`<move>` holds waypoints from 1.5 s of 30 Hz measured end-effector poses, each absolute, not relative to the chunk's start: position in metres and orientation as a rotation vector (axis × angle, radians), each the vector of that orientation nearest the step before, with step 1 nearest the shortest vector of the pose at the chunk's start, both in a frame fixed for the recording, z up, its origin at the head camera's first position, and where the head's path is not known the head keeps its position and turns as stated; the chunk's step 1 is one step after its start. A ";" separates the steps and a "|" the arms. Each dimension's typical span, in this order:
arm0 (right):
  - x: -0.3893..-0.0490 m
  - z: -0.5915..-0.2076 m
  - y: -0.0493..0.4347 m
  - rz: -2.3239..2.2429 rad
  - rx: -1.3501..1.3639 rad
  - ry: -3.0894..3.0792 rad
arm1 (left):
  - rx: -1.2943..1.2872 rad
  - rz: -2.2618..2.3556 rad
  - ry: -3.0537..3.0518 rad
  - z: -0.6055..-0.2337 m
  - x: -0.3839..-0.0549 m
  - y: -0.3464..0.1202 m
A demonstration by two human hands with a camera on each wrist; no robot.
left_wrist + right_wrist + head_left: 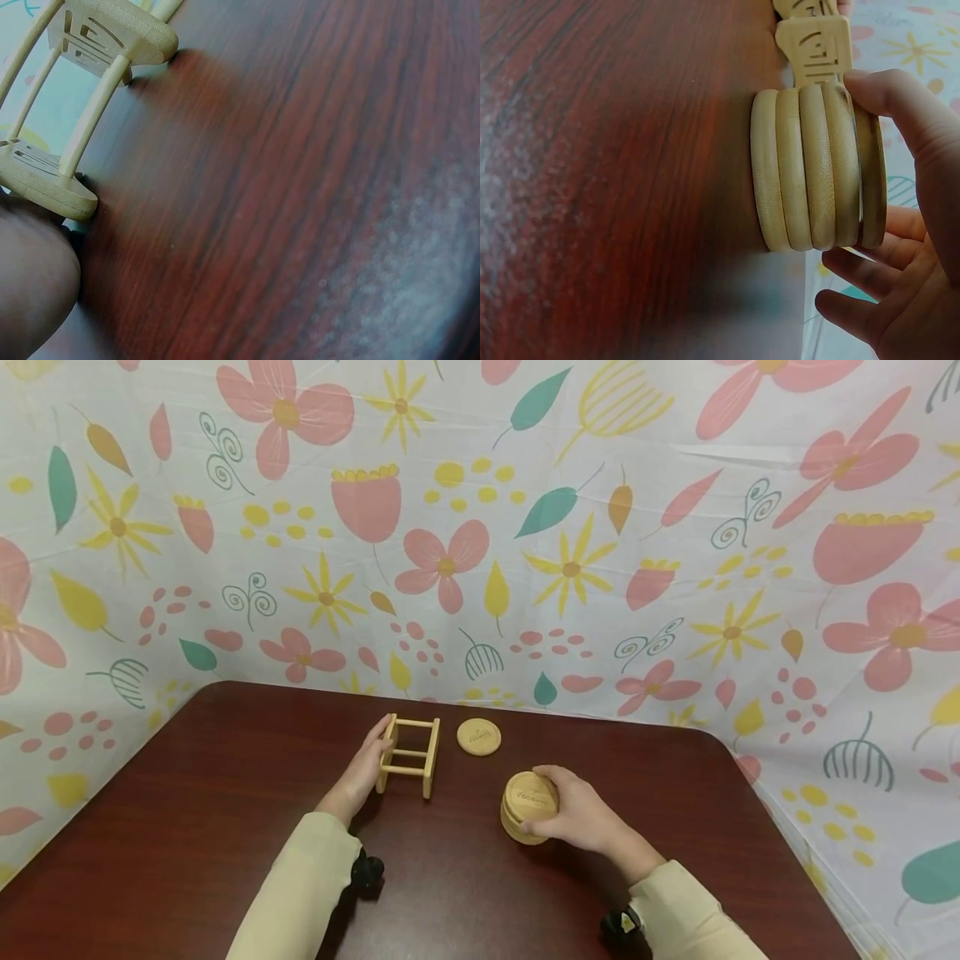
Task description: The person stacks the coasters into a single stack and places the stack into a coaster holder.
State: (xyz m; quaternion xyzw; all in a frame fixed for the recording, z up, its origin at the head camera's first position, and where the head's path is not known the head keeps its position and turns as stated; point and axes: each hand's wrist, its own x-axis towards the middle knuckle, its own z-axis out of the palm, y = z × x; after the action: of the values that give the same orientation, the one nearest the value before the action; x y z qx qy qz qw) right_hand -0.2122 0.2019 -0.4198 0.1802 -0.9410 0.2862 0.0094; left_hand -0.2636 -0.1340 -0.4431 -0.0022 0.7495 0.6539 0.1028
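My left hand (363, 772) grips the left side panel of a small wooden coaster rack (408, 771), which stands on the table. The rack has two slotted side panels (82, 34) joined by round rods. My right hand (581, 814) pinches the top round wooden coaster (532, 795) of a stack, thumb on one edge and fingers on the other. In the right wrist view that top coaster (871, 180) shows a narrow gap from the several coasters (810, 169) under it. One more coaster (478, 737) lies flat just right of the rack.
The dark red-brown wooden table (225, 793) has rounded far corners. A white cloth (450, 635) with printed flowers and leaves hangs right behind its far edge. Black wrist devices (367, 870) sit at both cuffs.
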 end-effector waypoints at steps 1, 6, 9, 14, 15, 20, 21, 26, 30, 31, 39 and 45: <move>-0.213 -0.420 0.201 0.894 0.566 -2.941 | -0.005 1.930 2.213 -0.443 -0.264 -0.134; -0.213 -0.419 0.199 0.886 0.565 -2.955 | -0.007 1.949 2.177 -0.429 -0.256 -0.134; -0.212 -0.420 0.198 0.891 0.552 -2.967 | -0.014 1.947 2.177 -0.430 -0.256 -0.135; -0.210 -0.425 0.197 0.901 0.532 -2.981 | -0.022 1.932 2.207 -0.445 -0.262 -0.137; -0.210 -0.426 0.197 0.902 0.532 -2.982 | -0.018 1.933 2.208 -0.445 -0.261 -0.137; -0.209 -0.427 0.197 0.908 0.529 -2.988 | 0.010 1.937 2.223 -0.445 -0.260 -0.137; -0.208 -0.427 0.197 0.914 0.528 -2.988 | 0.019 1.940 2.228 -0.445 -0.260 -0.136; -0.207 -0.427 0.197 0.928 0.534 -2.987 | 0.012 1.931 2.244 -0.445 -0.258 -0.135; -0.207 -0.429 0.198 0.924 0.542 -2.984 | -0.021 1.922 2.229 -0.446 -0.260 -0.135; -0.207 -0.429 0.198 0.926 0.544 -2.982 | -0.020 1.924 2.226 -0.446 -0.260 -0.135; -0.212 -0.426 0.202 0.986 0.541 -2.977 | -0.011 1.951 2.218 -0.446 -0.262 -0.136; -0.216 -0.424 0.203 1.003 0.555 -2.961 | 0.018 1.969 2.213 -0.446 -0.265 -0.136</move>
State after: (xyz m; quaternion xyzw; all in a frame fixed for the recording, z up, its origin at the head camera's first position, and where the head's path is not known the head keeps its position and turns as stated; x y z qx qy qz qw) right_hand -0.2160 0.2034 -0.4242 0.1748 -0.9324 0.3159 -0.0169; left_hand -0.2646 -0.1356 -0.4457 0.0061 0.7441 0.6621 0.0895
